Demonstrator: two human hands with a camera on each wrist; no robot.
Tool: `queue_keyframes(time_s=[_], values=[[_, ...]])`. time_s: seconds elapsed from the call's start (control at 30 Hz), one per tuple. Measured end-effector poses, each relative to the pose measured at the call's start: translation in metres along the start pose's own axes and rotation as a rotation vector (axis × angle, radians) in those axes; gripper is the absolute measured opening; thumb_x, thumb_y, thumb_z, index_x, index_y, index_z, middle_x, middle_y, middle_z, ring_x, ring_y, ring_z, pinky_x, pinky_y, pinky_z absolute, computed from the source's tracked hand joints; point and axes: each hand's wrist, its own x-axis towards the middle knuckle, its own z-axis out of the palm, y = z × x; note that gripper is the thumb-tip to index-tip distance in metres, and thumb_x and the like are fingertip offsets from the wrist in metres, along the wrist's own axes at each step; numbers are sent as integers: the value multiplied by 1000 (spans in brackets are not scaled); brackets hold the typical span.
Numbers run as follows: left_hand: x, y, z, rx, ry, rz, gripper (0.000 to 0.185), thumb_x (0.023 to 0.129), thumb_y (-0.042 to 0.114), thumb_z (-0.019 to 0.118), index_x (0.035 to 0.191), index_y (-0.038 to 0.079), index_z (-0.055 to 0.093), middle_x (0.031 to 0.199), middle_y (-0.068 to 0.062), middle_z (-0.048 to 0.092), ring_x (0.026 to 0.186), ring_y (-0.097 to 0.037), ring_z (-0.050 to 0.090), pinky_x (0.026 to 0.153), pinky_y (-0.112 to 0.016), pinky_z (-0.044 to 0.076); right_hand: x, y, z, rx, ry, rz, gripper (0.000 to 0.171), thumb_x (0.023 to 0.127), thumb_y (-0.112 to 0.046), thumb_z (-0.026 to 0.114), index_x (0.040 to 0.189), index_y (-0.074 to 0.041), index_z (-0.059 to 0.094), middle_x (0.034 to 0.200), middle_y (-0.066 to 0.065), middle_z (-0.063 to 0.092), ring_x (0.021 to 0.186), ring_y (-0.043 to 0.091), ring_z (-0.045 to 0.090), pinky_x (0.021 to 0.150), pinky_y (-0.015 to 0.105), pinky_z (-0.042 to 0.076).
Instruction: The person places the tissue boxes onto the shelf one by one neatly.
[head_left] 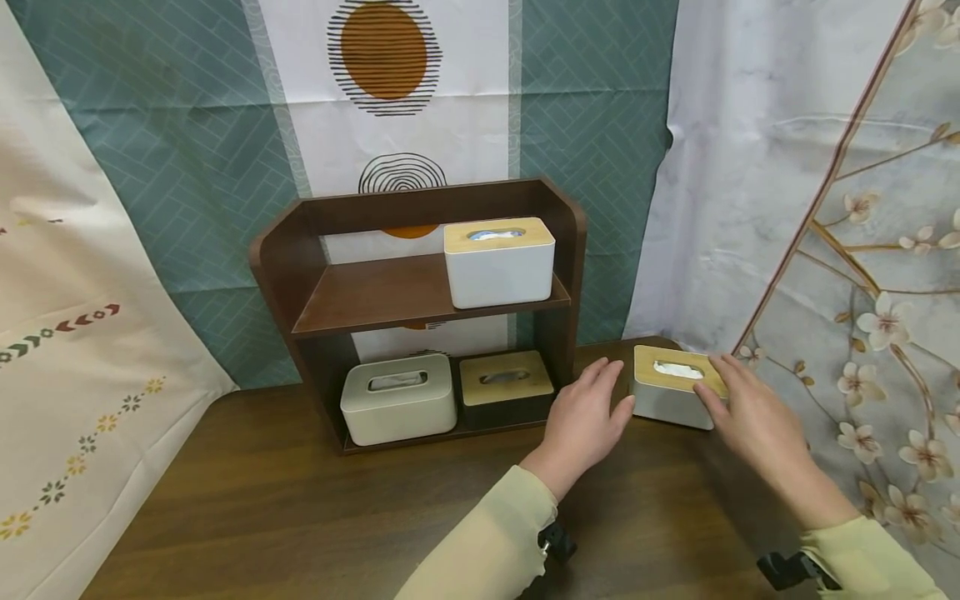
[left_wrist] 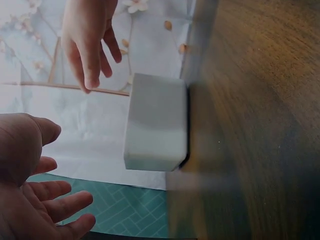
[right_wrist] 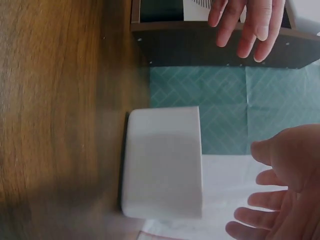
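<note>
Currently the tissue box (head_left: 675, 397) stands upright on the table (head_left: 300, 517) right of the shelf (head_left: 420, 308), slot upward, long axis roughly left-right. Left hand (head_left: 587, 421) and right hand (head_left: 750, 412) flank it, fingers spread, gripping nothing.

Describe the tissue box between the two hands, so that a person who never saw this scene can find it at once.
Start at the dark brown wooden shelf unit on the wooden table, then look just right of it. There a white rectangular tissue box with a light wooden lid stands on the table, between the open left hand and right hand. It alone stands outside the shelf; the other three boxes sit inside.
</note>
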Motion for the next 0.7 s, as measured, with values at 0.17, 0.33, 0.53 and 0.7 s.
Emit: queue_keyframes(time_s=[0.17,0.33,0.53,0.7], values=[[9,1,9,15,-52,-12,58,113,44,63,165,21,52,169,-1,50,146,-17,58,117,-41,50,1,8,1,-6,-32,19,64,116,-37,60,160,7,46,163,40,40,141,67,42,101,84,40],[17,-1,21,34,-64,-11,57,114,44,61,165,21,52,169,-2,49,147,-17,56,116,-40,50,2,16,2,-10,-59,37,67,115,-39,60,161,7,44,162,41,39,141,68,41,100,85,40],[26,-1,32,47,-91,-35,57,114,45,61,166,23,51,170,1,48,149,-14,54,117,-40,49,3,23,5,0,-74,31,67,115,-38,61,161,8,44,161,42,39,141,68,41,99,85,40],[31,0,38,55,-103,-43,57,113,45,62,165,23,51,169,0,49,148,-14,55,116,-40,49,5,28,8,7,-93,35,68,116,-39,59,162,9,43,161,43,37,141,69,40,101,85,39]])
